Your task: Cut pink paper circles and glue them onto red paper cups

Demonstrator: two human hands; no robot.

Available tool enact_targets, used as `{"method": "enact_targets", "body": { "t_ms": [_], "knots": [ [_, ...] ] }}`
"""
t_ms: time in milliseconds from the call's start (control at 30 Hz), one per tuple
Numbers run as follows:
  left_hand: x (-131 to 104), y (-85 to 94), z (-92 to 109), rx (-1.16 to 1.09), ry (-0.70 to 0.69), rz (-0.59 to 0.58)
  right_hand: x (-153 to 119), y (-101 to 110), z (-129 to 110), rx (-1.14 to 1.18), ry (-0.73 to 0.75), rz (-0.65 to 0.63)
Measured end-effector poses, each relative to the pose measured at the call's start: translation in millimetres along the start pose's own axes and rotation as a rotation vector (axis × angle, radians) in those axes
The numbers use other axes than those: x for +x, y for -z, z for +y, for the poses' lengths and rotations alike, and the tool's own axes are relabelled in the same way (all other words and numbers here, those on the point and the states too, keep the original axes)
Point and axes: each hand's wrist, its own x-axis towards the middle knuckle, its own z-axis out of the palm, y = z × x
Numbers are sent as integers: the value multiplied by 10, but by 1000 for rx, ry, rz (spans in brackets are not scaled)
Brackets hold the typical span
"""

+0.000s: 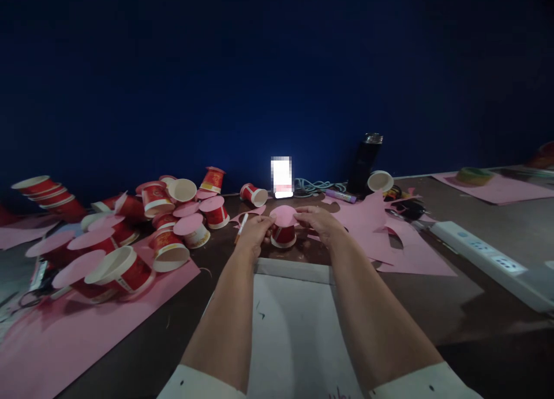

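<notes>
An upside-down red paper cup [284, 236] stands on the dark table in front of me, with a round pink paper disc [284, 216] lying on its upturned base. My left hand [257, 230] is closed at the disc's left edge, pinching it between thumb and finger. From the other side, my right hand [318, 220] pinches the disc's right edge. The lower fingers of both hands are partly hidden. A white-and-orange pen [241, 227] lies just left of my left hand.
Many red cups with pink discs [201, 230] crowd the left, beside stacked cups [49, 194]. A lit phone [281, 178] stands behind. Cut pink paper [363, 226], a dark flask [364, 165] and a power strip [489, 260] are right. A white box [294, 329] lies nearest me.
</notes>
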Motion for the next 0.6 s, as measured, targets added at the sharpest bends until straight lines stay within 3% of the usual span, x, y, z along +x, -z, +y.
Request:
{"method": "enact_targets", "body": {
  "t_ms": [600],
  "knots": [
    [-16, 17, 7, 6, 70, 60, 10, -15, 21, -1, 27, -76]
  ]
}}
